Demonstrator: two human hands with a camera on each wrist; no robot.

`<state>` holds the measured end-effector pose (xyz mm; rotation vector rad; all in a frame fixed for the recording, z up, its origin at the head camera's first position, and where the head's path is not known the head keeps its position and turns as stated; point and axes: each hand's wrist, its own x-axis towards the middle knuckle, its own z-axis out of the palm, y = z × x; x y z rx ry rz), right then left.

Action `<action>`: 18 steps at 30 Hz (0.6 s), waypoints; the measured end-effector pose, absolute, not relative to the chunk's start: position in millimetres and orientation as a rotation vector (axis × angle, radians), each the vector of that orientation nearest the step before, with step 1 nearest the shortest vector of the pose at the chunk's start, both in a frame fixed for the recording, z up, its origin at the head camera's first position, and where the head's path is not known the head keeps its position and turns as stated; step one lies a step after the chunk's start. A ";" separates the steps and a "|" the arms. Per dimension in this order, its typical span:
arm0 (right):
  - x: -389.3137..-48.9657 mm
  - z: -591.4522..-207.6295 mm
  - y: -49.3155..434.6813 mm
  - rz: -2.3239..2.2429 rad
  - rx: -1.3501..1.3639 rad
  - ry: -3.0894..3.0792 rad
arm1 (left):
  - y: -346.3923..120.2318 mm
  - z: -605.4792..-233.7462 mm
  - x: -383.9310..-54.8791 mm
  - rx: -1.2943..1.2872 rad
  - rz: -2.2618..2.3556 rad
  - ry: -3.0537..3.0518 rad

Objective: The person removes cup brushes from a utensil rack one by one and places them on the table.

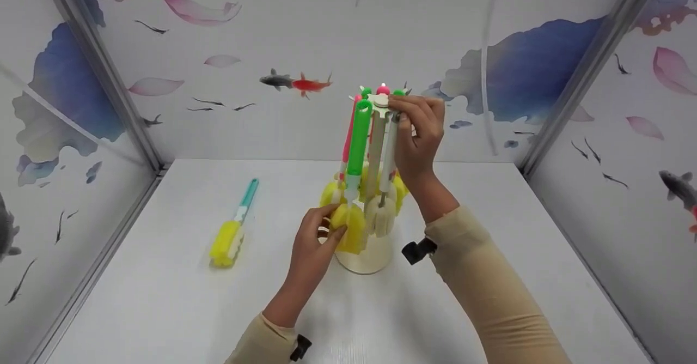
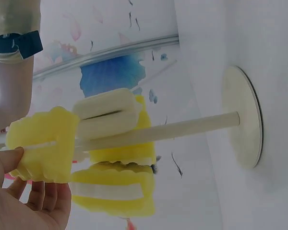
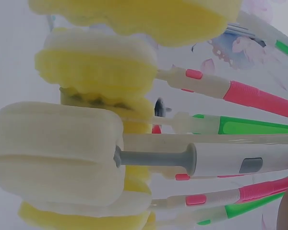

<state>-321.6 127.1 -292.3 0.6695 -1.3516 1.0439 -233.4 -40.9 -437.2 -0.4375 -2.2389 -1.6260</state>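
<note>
In the head view, a pink-handled brush [image 1: 383, 90] behind the stand [image 1: 373, 263] is mostly hidden; nearer than the stand, the left sleeve [image 1: 261, 342] and right sleeve [image 1: 501, 298] run off the bottom edge.

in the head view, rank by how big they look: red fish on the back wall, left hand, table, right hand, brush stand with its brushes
1. Table
2. Brush stand with its brushes
3. Left hand and right hand: too alike to rank
4. Red fish
</note>
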 end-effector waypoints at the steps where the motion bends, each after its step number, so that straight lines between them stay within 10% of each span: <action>1: -321.4 -292.3 127.1 1.044 0.669 -1.354 | -43.9 -436.4 -233.7 -0.426 -1.616 -2.243; 18: -316.9 -292.0 128.0 1.041 0.677 -1.391 | -86.2 -432.4 -243.9 -0.105 -1.539 -2.348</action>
